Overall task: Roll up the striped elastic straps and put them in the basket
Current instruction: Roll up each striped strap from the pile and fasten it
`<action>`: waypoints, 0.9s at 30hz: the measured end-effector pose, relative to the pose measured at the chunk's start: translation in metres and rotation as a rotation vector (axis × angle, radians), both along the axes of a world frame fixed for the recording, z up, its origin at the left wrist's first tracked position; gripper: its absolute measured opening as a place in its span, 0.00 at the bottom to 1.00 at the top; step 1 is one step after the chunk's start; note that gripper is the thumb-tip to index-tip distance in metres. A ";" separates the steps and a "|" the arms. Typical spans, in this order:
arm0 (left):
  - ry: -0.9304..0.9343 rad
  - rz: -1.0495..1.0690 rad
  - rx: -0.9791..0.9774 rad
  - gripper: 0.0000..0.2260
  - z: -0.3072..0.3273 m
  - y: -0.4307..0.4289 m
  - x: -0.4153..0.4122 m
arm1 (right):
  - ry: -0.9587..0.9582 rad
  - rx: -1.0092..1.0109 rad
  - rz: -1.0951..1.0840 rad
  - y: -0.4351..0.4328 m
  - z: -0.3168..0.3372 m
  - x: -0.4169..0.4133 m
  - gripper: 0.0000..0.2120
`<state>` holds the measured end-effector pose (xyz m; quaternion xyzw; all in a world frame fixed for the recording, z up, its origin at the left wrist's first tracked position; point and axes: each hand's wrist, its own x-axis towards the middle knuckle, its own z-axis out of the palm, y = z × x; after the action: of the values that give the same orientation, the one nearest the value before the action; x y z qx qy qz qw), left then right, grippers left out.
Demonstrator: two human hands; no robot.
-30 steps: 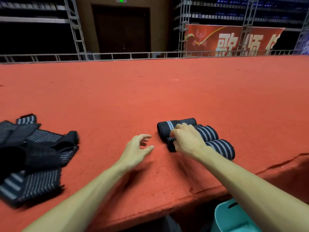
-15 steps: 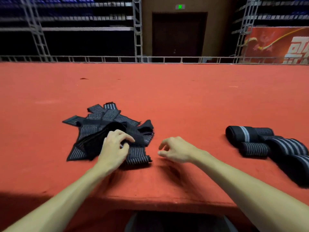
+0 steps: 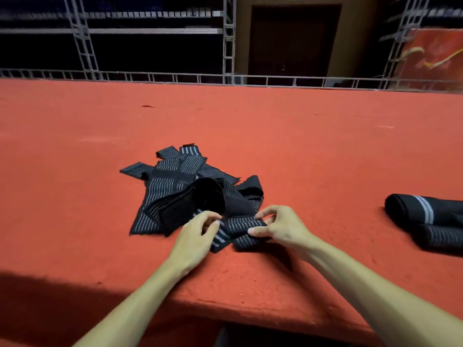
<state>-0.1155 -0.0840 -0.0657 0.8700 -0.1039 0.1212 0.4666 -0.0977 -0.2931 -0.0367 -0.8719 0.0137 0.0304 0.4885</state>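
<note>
change: hands are off the rolled straps (image 3: pixel 426 219) and now both on the loose pile (image 3: pixel 180 186)
left hand (image 3: pixel 198 234): pinching the near end of one strap (image 3: pixel 238 229)
right hand (image 3: pixel 283 226): empty 0.5 s ago, now pinching the same strap
location: pile mid-tabletop (image 3: pixel 250 136), rolls far right, well apart; basket out of view
meaning: next roll likely starting; several straps still loose

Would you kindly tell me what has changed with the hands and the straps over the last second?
The right hand let go of the rolled straps and moved left to the pile. The left hand reached the pile as well. Both now pinch one loose strap at the pile's near edge. The rolled straps stayed lying together on the red surface, and the pile stayed where it was.
</note>
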 end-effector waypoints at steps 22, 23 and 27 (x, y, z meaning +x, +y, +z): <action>-0.283 -0.381 0.667 0.18 -0.006 -0.166 -0.022 | 0.077 0.214 -0.180 -0.164 0.015 -0.081 0.17; -0.279 -0.378 0.652 0.17 -0.006 -0.166 -0.021 | 0.072 0.217 -0.215 -0.171 0.011 -0.082 0.18; -0.221 -0.396 0.636 0.19 -0.007 -0.166 -0.017 | 0.008 0.339 -0.271 -0.196 0.003 -0.088 0.14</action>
<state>-0.1328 -0.2502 -0.0726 0.9161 -0.3516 0.0835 0.1739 -0.1853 -0.4895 -0.0334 -0.7673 0.1276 -0.0302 0.6277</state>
